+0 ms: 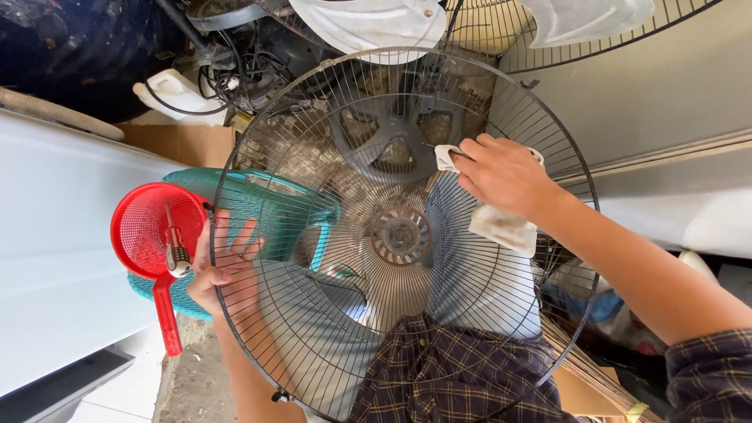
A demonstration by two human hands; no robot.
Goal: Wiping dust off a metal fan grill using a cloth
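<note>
- Cluttered storage fills the background: dark cables in a tangle at the top, a white plastic jug beside them, and a second fan grille with pale blades along the upper edge.
- A white flat surface runs down the left side, and a grey wall stands to the right.
- A round wire fan guard takes up the middle of the view, held upright over the person's lap in a dark checked shirt.
- The left hand grasps the guard's rim at its left edge, fingers spread behind the wires.
- The right hand presses a soiled white cloth against the wires on the upper right; its grip is clenched on the cloth, which hangs down below the palm.
- The guard's hub sits near the centre, between the two hands.
- A red plastic strainer with a small metal tool in it rests just left of the left hand, on a teal basket seen through the guard.
</note>
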